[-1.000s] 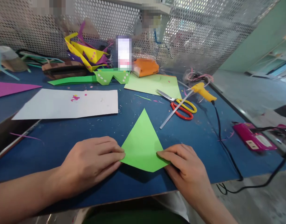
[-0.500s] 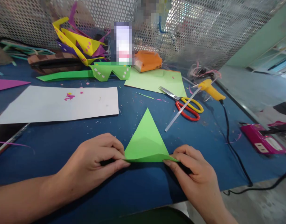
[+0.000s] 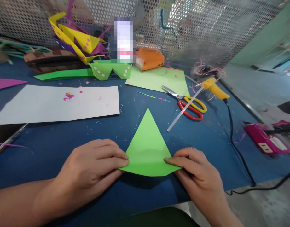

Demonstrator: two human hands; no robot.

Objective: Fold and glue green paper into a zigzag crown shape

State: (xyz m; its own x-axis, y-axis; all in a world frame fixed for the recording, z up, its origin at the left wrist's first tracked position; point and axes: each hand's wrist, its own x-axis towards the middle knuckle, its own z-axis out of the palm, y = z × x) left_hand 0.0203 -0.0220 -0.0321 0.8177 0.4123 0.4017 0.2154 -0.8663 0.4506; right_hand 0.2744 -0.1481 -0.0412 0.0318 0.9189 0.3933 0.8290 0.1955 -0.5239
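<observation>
A bright green paper triangle (image 3: 147,145) lies in front of me on the blue table, its point facing away and its near edge curved. My left hand (image 3: 95,167) is closed on its left near corner, fingertips on top and thumb hidden underneath. At the right near corner, my right hand (image 3: 197,176) pinches the paper the same way. Beyond the triangle are scissors (image 3: 182,101) with one red and one yellow handle. Across them lies a clear glue stick (image 3: 180,116), which sticks out of a yellow glue gun (image 3: 214,88).
White paper (image 3: 95,102) with pink scraps lies left. Green paper glasses (image 3: 104,70), yellow paper pieces (image 3: 78,41), a brown pouch (image 3: 52,61), an orange packet (image 3: 149,59) and pale green paper (image 3: 156,80) line the back. A magenta power socket box (image 3: 265,138) and black cord (image 3: 232,135) are right.
The near edge of the green paper, folded up before, now lies opened out toward me. My fingers have shifted on top of the corners. The view has moved slightly.
</observation>
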